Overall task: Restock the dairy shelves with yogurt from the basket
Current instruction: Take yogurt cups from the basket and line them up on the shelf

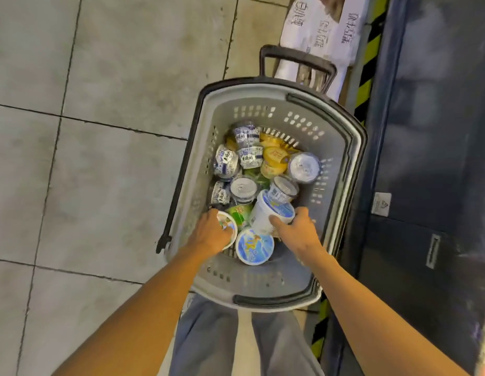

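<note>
in grey perforated plastic basket (265, 104) | left grip (210, 232) clutches round tub (230, 229) | right grip (297, 230) clutches white tub (265, 215)

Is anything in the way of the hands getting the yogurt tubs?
No, nothing is. The left hand already holds a yogurt tub, and the right hand has its fingers round a white tub inside the basket.

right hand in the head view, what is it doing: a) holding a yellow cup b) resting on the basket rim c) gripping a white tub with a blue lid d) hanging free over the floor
c: the right hand has thumb and fingers wrapped round the tilted white tub with a blue lid, inside the grey basket.
</note>
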Motion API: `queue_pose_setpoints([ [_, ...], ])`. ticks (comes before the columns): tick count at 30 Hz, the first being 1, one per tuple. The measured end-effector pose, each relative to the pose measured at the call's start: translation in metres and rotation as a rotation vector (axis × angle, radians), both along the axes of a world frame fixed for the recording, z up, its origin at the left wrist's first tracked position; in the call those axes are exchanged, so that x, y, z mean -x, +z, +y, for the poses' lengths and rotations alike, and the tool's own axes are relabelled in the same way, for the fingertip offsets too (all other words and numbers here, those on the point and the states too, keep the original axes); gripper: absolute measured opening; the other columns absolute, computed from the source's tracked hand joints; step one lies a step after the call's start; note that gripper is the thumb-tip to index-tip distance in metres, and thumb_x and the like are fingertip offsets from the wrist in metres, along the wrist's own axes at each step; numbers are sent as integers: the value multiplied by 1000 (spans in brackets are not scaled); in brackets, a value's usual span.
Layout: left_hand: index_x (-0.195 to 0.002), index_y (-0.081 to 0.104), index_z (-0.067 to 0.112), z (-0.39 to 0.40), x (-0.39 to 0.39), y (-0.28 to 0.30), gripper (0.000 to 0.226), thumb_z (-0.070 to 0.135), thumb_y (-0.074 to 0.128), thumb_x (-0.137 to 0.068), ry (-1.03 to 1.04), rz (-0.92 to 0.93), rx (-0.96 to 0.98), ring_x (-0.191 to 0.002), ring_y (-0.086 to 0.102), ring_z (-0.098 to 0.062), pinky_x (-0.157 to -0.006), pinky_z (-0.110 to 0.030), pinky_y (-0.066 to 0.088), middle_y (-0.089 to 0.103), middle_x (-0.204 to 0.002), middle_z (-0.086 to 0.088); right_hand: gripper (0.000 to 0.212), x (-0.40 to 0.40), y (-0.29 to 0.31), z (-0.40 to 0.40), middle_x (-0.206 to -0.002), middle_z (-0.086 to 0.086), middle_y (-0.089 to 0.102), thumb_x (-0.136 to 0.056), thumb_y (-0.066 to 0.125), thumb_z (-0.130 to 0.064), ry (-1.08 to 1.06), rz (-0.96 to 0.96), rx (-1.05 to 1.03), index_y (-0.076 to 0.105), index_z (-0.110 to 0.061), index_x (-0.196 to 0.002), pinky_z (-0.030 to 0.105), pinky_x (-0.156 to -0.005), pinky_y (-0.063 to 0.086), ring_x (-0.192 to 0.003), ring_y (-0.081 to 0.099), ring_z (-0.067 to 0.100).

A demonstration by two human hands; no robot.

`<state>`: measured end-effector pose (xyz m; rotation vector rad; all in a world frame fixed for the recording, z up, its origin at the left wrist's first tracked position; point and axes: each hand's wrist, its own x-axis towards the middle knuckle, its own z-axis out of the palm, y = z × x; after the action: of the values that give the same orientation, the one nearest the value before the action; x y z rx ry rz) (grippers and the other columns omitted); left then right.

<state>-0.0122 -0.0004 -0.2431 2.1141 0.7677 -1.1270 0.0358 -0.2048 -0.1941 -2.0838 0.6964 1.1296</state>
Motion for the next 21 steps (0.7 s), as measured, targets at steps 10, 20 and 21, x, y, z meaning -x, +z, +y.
queue_pose_setpoints([
  [10,-153,28,21,-11,-50,-80,92,26,81,-78,40,-284,151,-132,45,-32,-106,-50,43,43,-145,-13,89,-34,-86,-1,-143,13,49,-83,77,-46,-191,-146,14,27,-7,-145,34,-89,44,-127,53,32],
  [20,-140,43,32,-36,-55,-103,73,35,80,-78,47,-342,81,-121,47,-34,-102,-40,45,38,-124,-10,103,-42,-116,3,-138,8,53,-66,85,-58,-342,-192,10,35,-10,-141,44,-103,48,-126,53,29],
  [21,-138,46,31,-35,-52,-102,69,34,80,-78,40,-360,61,-119,47,-34,-101,-41,45,39,-122,-10,101,-41,-116,1,-136,7,55,-65,86,-57,-345,-215,14,38,-10,-139,43,-101,49,-124,55,27],
])
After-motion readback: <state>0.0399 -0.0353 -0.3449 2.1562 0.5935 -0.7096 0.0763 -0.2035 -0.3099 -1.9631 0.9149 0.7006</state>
